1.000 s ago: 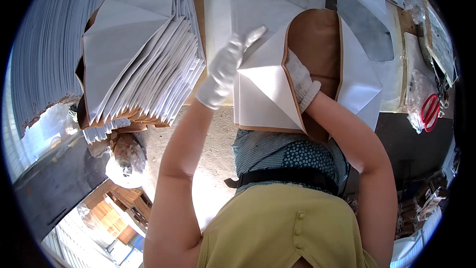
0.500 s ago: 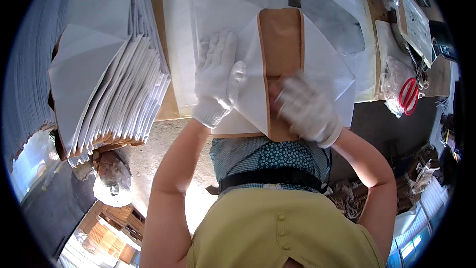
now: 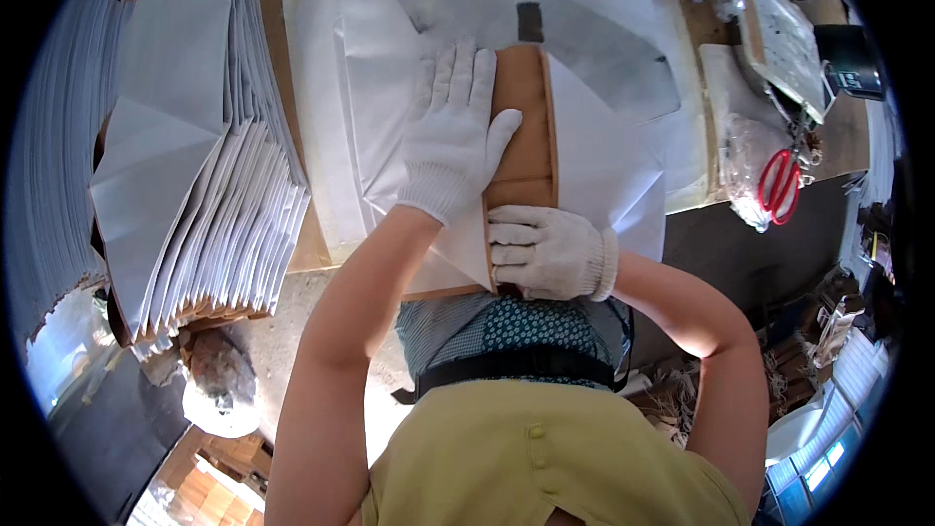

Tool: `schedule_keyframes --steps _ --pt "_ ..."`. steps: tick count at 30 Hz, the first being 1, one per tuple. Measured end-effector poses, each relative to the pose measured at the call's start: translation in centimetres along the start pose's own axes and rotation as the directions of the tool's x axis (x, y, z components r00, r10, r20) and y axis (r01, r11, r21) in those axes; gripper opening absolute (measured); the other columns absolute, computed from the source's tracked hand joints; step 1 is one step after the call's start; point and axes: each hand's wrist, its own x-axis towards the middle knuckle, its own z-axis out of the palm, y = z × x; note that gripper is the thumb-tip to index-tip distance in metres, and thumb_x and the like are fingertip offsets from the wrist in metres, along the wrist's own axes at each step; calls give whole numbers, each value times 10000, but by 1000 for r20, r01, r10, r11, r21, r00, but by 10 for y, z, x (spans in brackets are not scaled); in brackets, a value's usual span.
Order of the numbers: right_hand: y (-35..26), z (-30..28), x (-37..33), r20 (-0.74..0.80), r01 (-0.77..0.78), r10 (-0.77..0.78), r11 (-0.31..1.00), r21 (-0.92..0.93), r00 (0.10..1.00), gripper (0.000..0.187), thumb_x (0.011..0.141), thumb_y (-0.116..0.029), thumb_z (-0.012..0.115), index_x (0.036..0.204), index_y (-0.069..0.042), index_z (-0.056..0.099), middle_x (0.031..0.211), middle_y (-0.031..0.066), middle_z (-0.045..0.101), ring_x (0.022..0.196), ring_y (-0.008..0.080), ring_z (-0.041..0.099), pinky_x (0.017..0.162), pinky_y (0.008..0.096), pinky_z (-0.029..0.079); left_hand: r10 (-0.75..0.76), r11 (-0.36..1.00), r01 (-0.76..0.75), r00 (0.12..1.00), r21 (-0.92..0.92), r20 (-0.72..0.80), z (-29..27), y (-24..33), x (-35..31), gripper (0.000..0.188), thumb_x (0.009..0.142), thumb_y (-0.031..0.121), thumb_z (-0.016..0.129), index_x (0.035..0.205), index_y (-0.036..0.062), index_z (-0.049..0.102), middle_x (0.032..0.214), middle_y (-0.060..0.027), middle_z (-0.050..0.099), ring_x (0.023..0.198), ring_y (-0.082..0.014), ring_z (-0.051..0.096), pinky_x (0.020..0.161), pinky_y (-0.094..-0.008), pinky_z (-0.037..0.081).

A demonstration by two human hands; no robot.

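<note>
White knitted gloves cover both my hands. My left hand (image 3: 450,136) lies flat with fingers stretched out on the white folded paper (image 3: 609,161), its thumb reaching over the brown strip (image 3: 521,141). That strip looks like the paper's brown inner side or a folded brown panel, with a crease across it. Across its near end rests my right hand (image 3: 553,251), palm down, fingers pointing left and slightly apart. Nothing shows in either hand. A grey flat sheet with a dark patch (image 3: 584,34) lies just beyond the strip.
Left of the worktop stands a thick stack of folded white paper pieces (image 3: 229,224) with brown edges. Red-handled scissors (image 3: 779,185) hang at the right edge near a clear plastic bag (image 3: 745,161). A dark cup-like container (image 3: 845,60) is farther back.
My left hand has moved away from me, its thumb now over the strip. The right hand, blurred on the strip before, now rests across its near end. The whole view has shifted slightly.
</note>
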Motion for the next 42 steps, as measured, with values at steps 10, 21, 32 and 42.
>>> schedule_keyframes --steps 10,21,32,42 --pt "95 -94 -67 -594 -945 796 274 178 119 518 888 -317 785 1296 -21 665 1245 207 690 1152 367 655 1023 447 501 -18 996 17 1000 92 9 -25 -9 -65 742 993 452 590 1538 -33 455 1612 -243 442 1531 -396 374 1306 -510 222" --pt "69 -108 -208 -348 -587 916 395 707 198 308 973 -9 684 1268 70 650 1079 44 684 966 110 659 902 246 527 -283 955 279 959 -99 -30 -41 -14 -135 582 966 259 680 1471 6 538 1457 -237 576 1373 -432 542 1183 -532 422" --pt "37 -77 -80 -206 -792 970 224 568 126 292 866 -67 805 1140 -1 727 986 38 704 874 108 659 785 252 510 172 917 -185 983 -354 -67 -66 -87 -118 365 788 228 891 1099 103 748 1039 -89 703 896 -249 714 771 -370 592" --pt "49 -100 -51 -206 -716 708 562 -415 675 229 811 -151 817 990 -89 687 1008 120 729 967 345 673 880 467 526 335 942 -334 939 -23 78 -83 -45 -104 355 714 186 842 1011 69 687 1007 -85 646 984 -269 670 849 -409 567"
